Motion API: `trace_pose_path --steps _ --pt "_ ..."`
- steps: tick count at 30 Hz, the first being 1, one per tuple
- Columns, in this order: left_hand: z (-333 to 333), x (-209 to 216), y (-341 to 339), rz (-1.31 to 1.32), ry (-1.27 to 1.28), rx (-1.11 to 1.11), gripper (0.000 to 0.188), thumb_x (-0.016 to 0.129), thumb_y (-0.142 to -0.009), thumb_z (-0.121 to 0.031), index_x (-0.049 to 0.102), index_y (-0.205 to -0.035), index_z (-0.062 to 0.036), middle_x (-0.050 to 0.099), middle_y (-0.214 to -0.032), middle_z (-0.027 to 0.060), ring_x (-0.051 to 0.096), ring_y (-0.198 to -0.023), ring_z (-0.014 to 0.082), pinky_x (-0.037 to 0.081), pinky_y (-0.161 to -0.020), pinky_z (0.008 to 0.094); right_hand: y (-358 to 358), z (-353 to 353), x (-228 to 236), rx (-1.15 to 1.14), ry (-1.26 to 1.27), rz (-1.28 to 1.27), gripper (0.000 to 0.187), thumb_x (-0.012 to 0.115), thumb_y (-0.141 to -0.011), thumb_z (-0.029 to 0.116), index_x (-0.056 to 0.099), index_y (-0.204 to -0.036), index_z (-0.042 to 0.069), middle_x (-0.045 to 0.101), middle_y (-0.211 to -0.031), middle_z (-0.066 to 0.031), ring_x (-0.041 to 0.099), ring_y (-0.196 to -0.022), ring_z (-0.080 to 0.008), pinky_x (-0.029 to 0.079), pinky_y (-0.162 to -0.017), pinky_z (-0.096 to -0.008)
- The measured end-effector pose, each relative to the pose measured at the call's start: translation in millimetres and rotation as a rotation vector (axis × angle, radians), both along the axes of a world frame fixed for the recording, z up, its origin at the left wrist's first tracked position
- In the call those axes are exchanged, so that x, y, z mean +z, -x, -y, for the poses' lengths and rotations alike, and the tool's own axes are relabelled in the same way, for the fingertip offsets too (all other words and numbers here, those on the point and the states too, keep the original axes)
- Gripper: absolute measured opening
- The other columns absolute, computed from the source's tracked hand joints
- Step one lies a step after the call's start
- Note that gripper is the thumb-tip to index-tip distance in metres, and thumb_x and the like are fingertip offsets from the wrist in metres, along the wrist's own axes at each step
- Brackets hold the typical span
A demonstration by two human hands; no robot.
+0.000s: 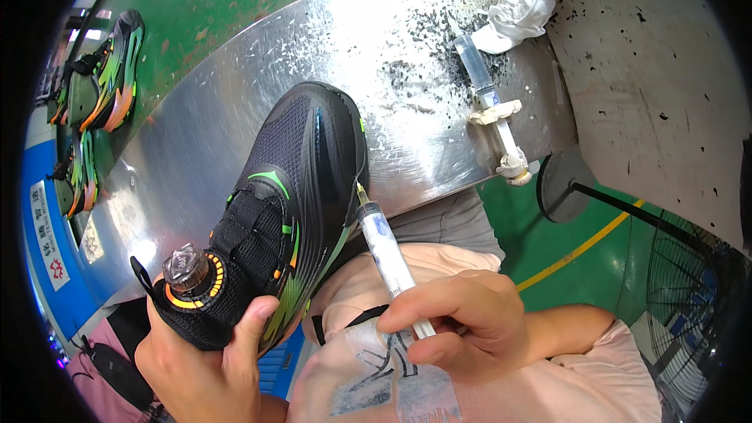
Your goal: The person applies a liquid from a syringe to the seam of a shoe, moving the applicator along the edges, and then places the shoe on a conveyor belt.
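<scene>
A black sneaker (301, 160) with green and orange trim points its toe away from me. My left hand (207, 364) is wrapped round its heel end, thumb on the collar, below a round clear dial (186, 268) with an orange ring. My right hand (462, 317) pinches the barrel of a syringe (385, 247) holding whitish content. The syringe's thin needle tip touches or nearly touches the edge where the sneaker's upper meets the sole, on its right side. Exact contact is too small to make out.
On the metal bench (427, 133) lies a second syringe (476, 66) wrapped with whitish material, beside a crumpled white cloth (521, 12). More sneakers (117, 70) stand at the far left. A paint-spotted board (650, 70) and a black fan (681, 305) are at the right.
</scene>
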State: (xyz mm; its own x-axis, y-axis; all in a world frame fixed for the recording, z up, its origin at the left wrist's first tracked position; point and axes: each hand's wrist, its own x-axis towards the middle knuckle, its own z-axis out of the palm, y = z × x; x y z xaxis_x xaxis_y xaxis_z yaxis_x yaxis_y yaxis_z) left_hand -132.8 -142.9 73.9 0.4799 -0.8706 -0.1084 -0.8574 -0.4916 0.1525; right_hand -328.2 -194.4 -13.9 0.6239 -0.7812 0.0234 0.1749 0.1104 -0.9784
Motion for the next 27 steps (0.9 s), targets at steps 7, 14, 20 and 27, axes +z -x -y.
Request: trace_pose_path --steps 7,14,20,27 --pt "3.7 -2.3 3.4 -0.005 0.027 -0.011 0.033 0.078 -0.075 -0.017 0.059 -0.09 0.0047 0.065 -0.073 0.0159 0.064 -0.063 0.0263 0.047 -0.06 0.033 -1.6 -12.5 1.1 0.085 0.078 -0.023 0.03 0.069 -0.086 0.023 0.064 -0.106 0.001 0.066 -0.078 -0.0056 0.052 -0.047 -0.0126 0.041 -0.044 -0.0248" --pt "2.4 -5.2 -0.1 -0.051 0.041 0.027 0.031 0.077 -0.075 -0.015 0.06 -0.09 0.0052 0.065 -0.073 0.016 0.064 -0.064 0.0264 0.047 -0.062 0.0322 -3.0 -24.6 -0.1 0.09 0.126 -0.009 0.031 0.07 -0.085 0.021 0.063 -0.108 0.001 0.065 -0.076 -0.0061 0.054 -0.049 -0.0148 0.042 -0.045 -0.0267" --pt "1.0 1.3 -43.6 -0.129 0.029 -0.035 0.035 0.077 -0.074 -0.016 0.059 -0.093 0.0071 0.065 -0.071 0.0142 0.057 -0.065 0.0118 0.048 -0.062 0.03 15.1 9.7 9.5 0.058 0.189 0.076 0.038 0.07 -0.085 0.024 0.058 -0.112 0.001 0.057 -0.063 -0.0032 0.049 -0.046 -0.012 0.037 -0.041 -0.0266" --pt "-51.0 -18.0 -87.6 -0.046 0.226 -0.224 0.076 0.085 -0.054 -0.006 0.055 -0.123 0.0055 0.065 -0.107 0.0148 0.063 -0.094 0.0216 0.048 -0.085 0.03 -26.3 60.2 -13.6 -0.203 0.087 -0.067 0.042 0.061 -0.088 0.003 0.044 -0.126 0.003 0.049 -0.091 -0.0009 0.048 -0.077 -0.0057 0.042 -0.068 -0.0197"
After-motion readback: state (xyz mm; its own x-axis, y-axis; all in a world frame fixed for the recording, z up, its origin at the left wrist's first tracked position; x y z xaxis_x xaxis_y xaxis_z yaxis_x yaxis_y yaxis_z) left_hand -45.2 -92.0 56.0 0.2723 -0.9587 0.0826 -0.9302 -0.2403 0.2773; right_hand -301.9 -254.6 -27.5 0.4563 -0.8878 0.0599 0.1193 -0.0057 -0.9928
